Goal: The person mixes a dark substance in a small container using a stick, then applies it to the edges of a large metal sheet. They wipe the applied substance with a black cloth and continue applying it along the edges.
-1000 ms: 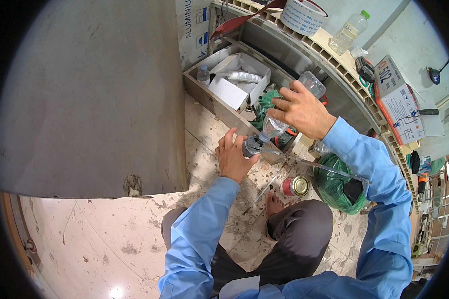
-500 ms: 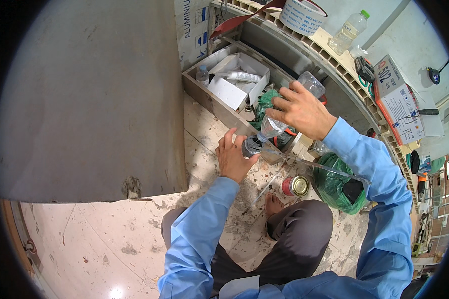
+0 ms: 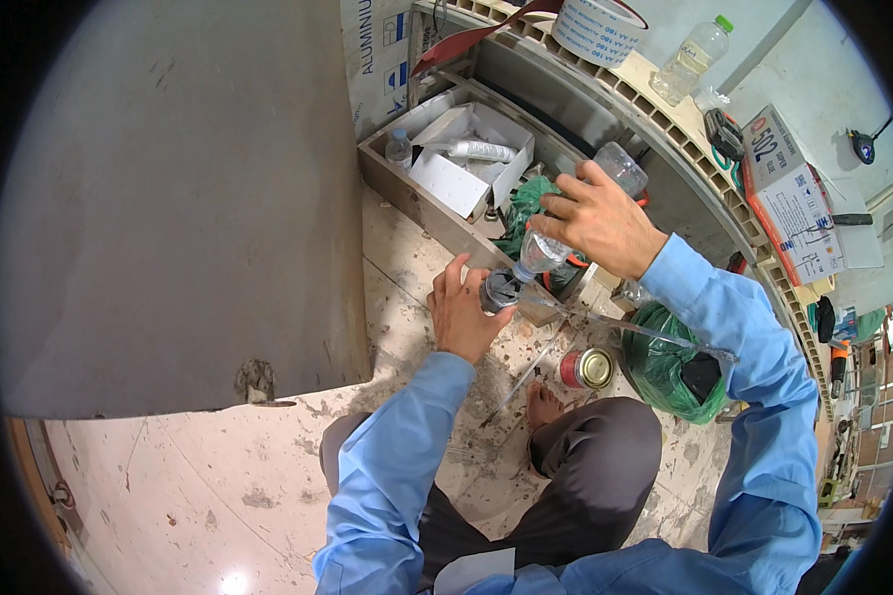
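My left hand [image 3: 460, 322] is curled around a small clear cup [image 3: 500, 291] with dark grey or black stuff inside. Gripped from above by my right hand [image 3: 610, 223], a clear plastic bottle [image 3: 543, 252] tilts neck-down, its mouth at the cup's rim. My fingers cover the bottle's middle, and its wide base [image 3: 620, 169] sticks out beyond them. Whether liquid is flowing cannot be made out. Below the right forearm stands a red tin with a gold lid [image 3: 595, 369], and a thin clear strip [image 3: 625, 326] crosses above it.
A wooden drawer [image 3: 422, 207] ahead holds a white box [image 3: 448, 183], a small bottle [image 3: 399, 149] and green plastic. Right of the tin sits a green bag [image 3: 665, 372]. A large grey panel [image 3: 179, 218] blocks the left. Tape [image 3: 597, 32] and a glue carton [image 3: 792, 203] rest on the shelf.
Both hands keep nearly the same place, bottle mouth at the cup. The view has shifted very slightly; nothing has been let go or picked up.
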A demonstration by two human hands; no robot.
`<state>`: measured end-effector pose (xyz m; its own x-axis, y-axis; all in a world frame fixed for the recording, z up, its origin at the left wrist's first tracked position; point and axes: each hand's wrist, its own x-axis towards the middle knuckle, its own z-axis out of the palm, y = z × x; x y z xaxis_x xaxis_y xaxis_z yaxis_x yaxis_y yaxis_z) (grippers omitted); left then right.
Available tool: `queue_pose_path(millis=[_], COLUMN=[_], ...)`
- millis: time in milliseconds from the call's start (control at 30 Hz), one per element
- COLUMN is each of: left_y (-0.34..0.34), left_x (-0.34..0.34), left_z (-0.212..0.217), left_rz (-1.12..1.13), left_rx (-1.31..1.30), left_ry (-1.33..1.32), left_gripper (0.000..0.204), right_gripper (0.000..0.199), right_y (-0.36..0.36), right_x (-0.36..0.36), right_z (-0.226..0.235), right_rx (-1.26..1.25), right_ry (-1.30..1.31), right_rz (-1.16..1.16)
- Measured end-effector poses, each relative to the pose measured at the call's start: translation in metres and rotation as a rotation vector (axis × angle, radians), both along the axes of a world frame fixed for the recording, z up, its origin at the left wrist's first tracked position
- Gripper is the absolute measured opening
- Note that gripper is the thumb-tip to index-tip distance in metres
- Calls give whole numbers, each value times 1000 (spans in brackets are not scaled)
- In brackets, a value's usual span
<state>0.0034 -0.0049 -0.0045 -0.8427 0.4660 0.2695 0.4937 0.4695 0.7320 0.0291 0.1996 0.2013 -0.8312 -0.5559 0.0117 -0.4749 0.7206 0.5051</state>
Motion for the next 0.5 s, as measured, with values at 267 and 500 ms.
queue_pose_path(millis=[267,500], left_y=[-8,-21], left_x=[-5,-12], left_z=[0,4], left_rz=[6,86], left_rx=[-31,-18], left_ry=[-21,-67], left_gripper=[64,59], right_gripper=[57,67], right_y=[46,89], right_x=[35,24], right_z=[-70,-203], right_rx=[-532,-1685], right_ry=[-105,30], right_rz=[-301,-641])
